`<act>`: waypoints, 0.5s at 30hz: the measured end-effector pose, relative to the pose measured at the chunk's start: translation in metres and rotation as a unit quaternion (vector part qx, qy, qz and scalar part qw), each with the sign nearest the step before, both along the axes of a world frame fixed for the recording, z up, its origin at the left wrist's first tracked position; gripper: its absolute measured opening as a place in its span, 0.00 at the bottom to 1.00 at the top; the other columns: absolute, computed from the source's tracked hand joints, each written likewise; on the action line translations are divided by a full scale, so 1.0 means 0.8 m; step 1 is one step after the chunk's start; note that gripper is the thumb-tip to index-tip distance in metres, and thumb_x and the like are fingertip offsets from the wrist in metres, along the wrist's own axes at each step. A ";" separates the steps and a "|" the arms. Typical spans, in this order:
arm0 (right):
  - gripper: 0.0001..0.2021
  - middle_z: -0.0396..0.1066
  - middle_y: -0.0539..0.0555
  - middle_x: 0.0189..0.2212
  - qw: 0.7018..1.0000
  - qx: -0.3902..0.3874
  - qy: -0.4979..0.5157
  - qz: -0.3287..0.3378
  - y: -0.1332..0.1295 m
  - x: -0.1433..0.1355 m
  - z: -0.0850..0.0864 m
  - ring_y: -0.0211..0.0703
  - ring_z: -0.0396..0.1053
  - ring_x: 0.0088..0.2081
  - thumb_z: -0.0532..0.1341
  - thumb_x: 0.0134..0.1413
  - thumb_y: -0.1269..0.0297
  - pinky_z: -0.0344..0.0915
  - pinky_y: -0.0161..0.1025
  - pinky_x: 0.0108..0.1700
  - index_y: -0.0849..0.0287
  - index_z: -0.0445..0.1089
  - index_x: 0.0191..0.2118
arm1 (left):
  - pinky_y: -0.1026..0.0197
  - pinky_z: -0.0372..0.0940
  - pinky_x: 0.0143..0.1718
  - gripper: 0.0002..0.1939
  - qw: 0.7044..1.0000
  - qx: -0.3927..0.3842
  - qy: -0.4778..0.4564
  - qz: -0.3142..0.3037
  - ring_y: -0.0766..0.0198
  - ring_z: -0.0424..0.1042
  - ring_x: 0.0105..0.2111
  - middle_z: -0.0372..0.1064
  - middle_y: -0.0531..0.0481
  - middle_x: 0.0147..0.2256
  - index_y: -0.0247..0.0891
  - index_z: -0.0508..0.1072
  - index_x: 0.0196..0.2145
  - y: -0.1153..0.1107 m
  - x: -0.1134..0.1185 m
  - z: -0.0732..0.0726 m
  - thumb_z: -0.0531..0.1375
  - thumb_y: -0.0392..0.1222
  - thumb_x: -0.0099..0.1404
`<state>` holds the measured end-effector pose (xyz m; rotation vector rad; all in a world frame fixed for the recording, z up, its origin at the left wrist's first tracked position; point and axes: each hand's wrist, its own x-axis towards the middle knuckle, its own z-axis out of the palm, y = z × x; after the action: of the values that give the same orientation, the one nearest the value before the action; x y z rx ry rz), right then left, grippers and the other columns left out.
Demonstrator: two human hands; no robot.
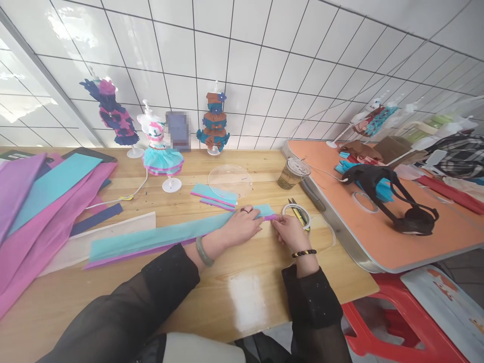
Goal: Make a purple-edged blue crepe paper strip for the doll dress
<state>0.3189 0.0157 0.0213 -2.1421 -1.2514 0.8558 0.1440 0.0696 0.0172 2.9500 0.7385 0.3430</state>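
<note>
A long turquoise crepe-paper strip [162, 233] with a purple lower edge [124, 258] lies across the wooden table. My left hand [242, 224] rests over its right part, fingers bent against the lower edge; the thumb side is partly hidden. At the right end, my right hand [289, 230] pinches the purple edge between thumb and fingers. Just beyond my right hand lie a white tape roll [307, 214] and yellow-and-black scissors [301, 216]. Short turquoise-and-purple folded strips [215, 195] lie behind my left hand.
Large pink, purple and turquoise paper sheets [56, 191] cover the left side. Behind stand small dress forms in paper outfits, one in a turquoise skirt [162, 160], and a lidded cup [293, 173]. An orange table [385, 252] with a black strap harness [416, 219] adjoins at right.
</note>
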 end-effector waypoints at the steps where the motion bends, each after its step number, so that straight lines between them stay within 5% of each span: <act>1: 0.09 0.64 0.48 0.10 1.000 0.001 -0.006 -0.001 0.000 0.001 0.000 0.37 0.59 0.10 0.55 0.45 0.58 0.54 0.33 0.14 0.58 0.64 0.25 | 0.53 0.54 0.44 0.16 1.000 0.002 0.000 0.000 0.55 0.55 0.47 0.60 0.43 0.45 0.39 0.64 0.48 0.000 0.000 0.000 0.47 0.45 0.65; 15: 0.11 0.67 0.54 0.13 0.990 0.040 -0.093 -0.103 -0.004 0.028 0.007 0.43 0.64 0.15 0.53 0.46 0.57 0.60 0.40 0.22 0.58 0.65 0.26 | 0.54 0.53 0.43 0.21 1.000 0.027 0.007 0.007 0.53 0.54 0.47 0.59 0.45 0.46 0.43 0.61 0.52 0.000 0.006 -0.004 0.47 0.52 0.64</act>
<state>0.3413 0.0127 0.0272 -2.2780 -1.1064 0.5218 0.1487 0.0696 0.0143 3.0020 0.7627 0.3484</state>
